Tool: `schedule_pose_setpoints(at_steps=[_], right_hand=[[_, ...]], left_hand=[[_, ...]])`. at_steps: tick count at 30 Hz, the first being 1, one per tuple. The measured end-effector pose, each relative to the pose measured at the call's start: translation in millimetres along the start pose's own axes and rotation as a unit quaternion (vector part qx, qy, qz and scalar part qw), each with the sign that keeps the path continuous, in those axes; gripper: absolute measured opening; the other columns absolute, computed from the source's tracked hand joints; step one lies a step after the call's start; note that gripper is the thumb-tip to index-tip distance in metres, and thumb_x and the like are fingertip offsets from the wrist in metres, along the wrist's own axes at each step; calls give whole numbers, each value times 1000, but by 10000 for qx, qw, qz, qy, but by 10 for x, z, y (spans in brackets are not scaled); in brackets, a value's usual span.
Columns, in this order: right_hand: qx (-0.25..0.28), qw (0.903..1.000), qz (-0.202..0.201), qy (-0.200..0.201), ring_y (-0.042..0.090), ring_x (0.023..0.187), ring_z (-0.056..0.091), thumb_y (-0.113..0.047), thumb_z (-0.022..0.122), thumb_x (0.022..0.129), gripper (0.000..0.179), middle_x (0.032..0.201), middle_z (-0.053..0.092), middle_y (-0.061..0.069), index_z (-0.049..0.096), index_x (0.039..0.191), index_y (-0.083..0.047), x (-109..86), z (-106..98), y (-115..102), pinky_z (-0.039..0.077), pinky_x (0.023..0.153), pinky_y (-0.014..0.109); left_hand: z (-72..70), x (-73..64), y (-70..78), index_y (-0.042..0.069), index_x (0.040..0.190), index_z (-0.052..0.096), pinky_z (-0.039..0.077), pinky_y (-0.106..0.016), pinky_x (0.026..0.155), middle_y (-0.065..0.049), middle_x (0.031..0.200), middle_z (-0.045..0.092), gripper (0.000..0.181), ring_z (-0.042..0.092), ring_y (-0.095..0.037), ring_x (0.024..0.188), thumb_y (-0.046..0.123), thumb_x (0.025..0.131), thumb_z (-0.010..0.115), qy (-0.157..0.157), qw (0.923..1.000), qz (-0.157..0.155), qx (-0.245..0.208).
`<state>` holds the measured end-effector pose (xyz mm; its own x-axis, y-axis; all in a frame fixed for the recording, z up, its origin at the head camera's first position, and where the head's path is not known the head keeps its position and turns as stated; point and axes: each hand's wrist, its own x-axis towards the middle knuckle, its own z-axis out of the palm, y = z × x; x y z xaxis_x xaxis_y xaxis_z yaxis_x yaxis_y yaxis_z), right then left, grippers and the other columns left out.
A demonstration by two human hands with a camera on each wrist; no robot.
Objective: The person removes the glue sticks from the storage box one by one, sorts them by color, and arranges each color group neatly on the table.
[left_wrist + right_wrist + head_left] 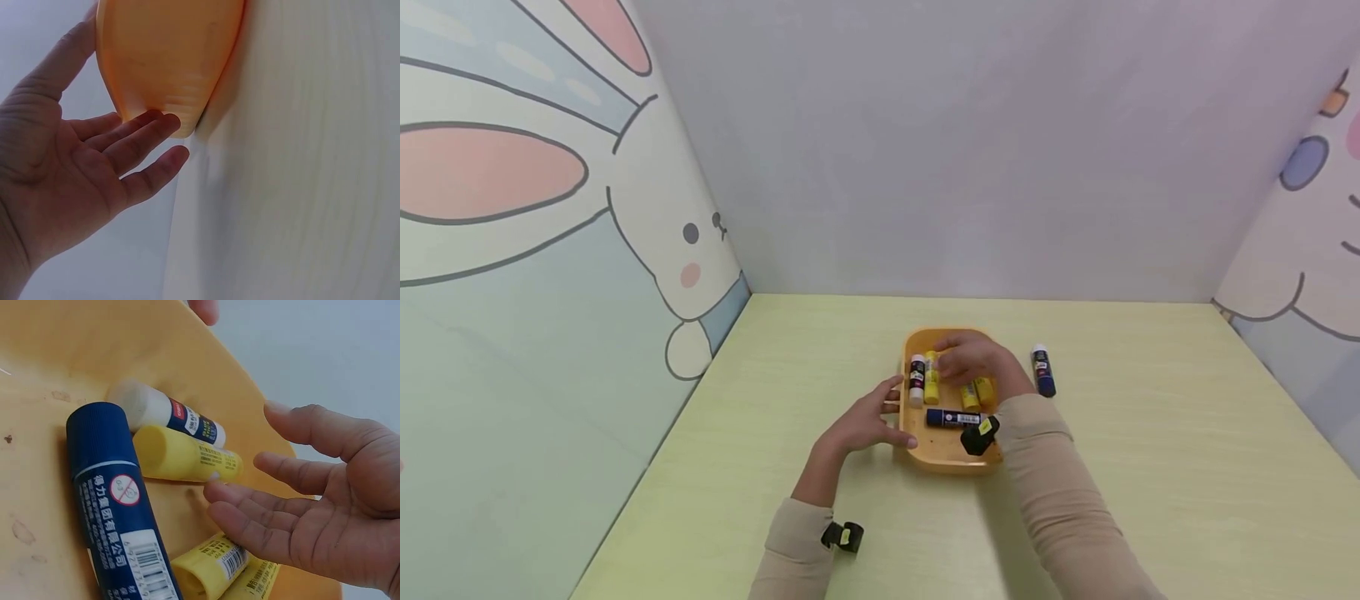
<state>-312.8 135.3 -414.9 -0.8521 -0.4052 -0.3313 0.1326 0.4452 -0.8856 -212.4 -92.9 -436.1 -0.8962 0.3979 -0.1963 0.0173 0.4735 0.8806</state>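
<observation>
An orange tray (951,468) holds several glue sticks. My left hand (867,421) spreads its fingers along the tray's left side, the thumb at the rim; in the left wrist view the fingertips meet the outer wall. Over the tray, my right hand (973,358) is loosely extended and holds nothing. Its fingertips are right by a yellow glue stick (187,456), which lies beside a white glue stick with a dark label (199,425). Two more yellow glue sticks (219,565) lie below the fingers. A navy glue stick (125,500) lies crosswise near the tray's front.
Another navy glue stick with a white end (1042,371) lies on the pale wooden table (1150,433), to the right of the tray. A plain wall (970,167) rises behind the table, and walls with cartoon drawings stand at both sides.
</observation>
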Motion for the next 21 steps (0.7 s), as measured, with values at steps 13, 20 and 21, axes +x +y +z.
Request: schedule_pose_setpoints(at_steps=[13,20,21], right_hand=[[-370,9986,287,228,32,96,60,-9,63,88,60,125,49,22,33,140,2,75,116,-83,53,76,41],[-578,9963,405,491,32,94,58,-7,65,85,65,127,44,24,31,140,4,76,220,-140,54,72,39],[-562,9962,430,513,32,93,58,-6,65,84,66,127,44,24,31,139,5,84,227,-138,54,71,39]], left_hand=[[-17,-12,3,18,147,24,39,-45,97,-10,136,44,98,43,-27,123,25,70,83,-43,9999,147,-70],[-9,12,-31,18,148,24,39,-45,97,-9,136,44,97,43,-27,123,25,70,83,-64,9998,175,-99],[-6,13,-32,19,148,24,39,-45,97,-8,137,44,97,43,-27,123,25,70,83,-65,9998,162,-93]])
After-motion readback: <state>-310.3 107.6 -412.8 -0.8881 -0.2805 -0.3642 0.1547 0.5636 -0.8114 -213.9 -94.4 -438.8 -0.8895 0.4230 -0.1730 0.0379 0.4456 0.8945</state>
